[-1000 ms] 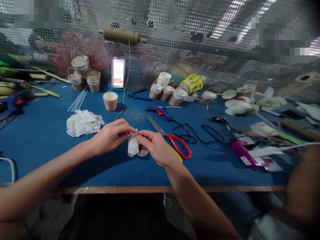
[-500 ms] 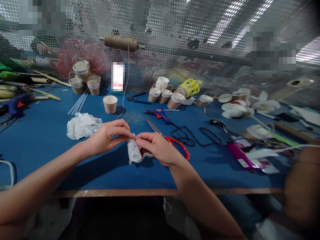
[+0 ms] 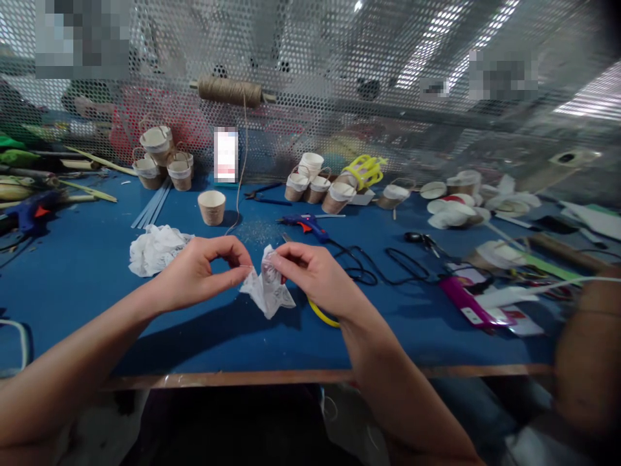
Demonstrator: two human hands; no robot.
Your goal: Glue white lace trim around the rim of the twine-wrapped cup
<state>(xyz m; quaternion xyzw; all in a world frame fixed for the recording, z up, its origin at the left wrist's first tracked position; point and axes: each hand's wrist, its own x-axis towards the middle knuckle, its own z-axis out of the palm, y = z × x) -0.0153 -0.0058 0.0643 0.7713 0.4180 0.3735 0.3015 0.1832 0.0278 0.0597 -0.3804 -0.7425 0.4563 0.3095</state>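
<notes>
the right hand (image 3: 317, 273) pinched the top of the white lace (image 3: 269, 291) between the two hands, over the blue table (image 3: 213, 346). the left hand (image 3: 191, 272), thumb and forefinger together, nipped a thin strand (image 3: 246, 266) at the lace's left edge.

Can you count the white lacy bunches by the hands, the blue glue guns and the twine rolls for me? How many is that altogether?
White lacy bunches: 2 (one held in the right hand, one heaped on the table)
Blue glue guns: 2
Twine rolls: 1
Total: 5
</notes>
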